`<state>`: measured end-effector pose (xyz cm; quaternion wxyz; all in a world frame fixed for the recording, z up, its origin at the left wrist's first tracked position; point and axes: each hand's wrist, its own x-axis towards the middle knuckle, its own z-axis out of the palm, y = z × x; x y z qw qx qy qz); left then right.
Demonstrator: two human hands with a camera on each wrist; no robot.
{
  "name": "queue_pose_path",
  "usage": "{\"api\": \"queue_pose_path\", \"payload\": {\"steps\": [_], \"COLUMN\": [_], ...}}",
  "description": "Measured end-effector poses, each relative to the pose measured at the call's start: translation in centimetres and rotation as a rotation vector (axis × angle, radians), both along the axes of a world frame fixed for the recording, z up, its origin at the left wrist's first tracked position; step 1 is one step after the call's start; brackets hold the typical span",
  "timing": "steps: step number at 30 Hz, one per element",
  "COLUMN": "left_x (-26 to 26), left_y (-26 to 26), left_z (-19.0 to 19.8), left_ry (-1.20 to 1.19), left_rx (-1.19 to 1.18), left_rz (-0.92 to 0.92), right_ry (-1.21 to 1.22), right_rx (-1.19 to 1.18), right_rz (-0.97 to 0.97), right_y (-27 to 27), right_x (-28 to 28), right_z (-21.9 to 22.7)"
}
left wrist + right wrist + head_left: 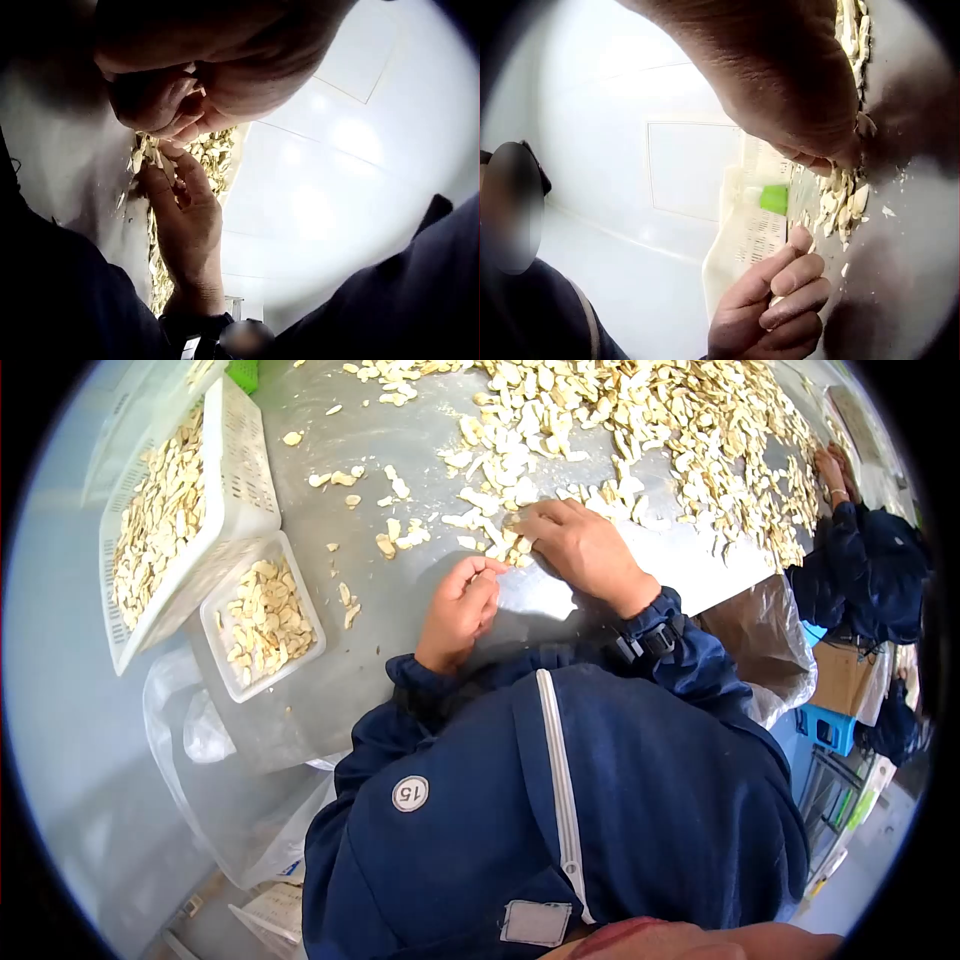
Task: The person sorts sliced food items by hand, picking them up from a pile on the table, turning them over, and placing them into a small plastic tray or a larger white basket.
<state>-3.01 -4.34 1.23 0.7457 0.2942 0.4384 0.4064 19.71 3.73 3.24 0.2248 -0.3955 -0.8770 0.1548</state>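
Observation:
Pale dried slices (530, 420) lie spread over a metal table (400, 650). The left hand (460, 612) is at the near edge of the slices, fingers curled; in the right wrist view a bit of a pale slice (776, 301) shows between the fingers of the left hand (776, 300). Just right of it, the right hand (590, 555) reaches palm down onto the slices, its fingertips partly hidden. From the left wrist view, the right hand (191, 232) pinches a pale slice (166, 166) between thumb and finger, close to the left hand (232, 67).
A white perforated basket (245, 460) of slices stands at the left, with a small white tray (318, 645) of slices beside it. Loose slices lie near the tray. A clear plastic bag (775, 650) hangs at the right edge. Another person's hand (832, 468) is at the far right.

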Motion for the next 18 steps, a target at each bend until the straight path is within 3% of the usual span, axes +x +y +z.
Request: {"api": "queue_pose_path", "payload": {"steps": [5,7,9,11,12,18], "left_x": [1.6,1.9,2.3,3.5,3.9,4.0], "left_y": [0.5,1.4,1.9,2.6,2.9,2.0], "left_z": [1.3,-0.7,-1.3,1.7,1.1,-0.1], "left_ry": [0.105,0.104,0.155,0.265,0.149,0.481], "left_rx": [0.146,0.264,0.304,0.264,0.339,0.577], "left_rz": [0.084,0.055,0.032,0.022,0.106,0.12], "right_ry": [0.225,0.354,0.38,0.292,0.249,0.451], "right_rx": [-0.511,-0.741,-0.729,-0.8,-0.805,-0.763], "right_rz": [-0.147,-0.144,-0.1,-0.103,-0.105,-0.112], "right_y": [-1.2,-1.7,-2.2,-2.2,-2.3,-2.3], "right_x": [0.2,0.6,0.5,0.4,0.4,-0.4], "right_z": [1.7,1.7,2.2,1.8,1.6,0.5]}}
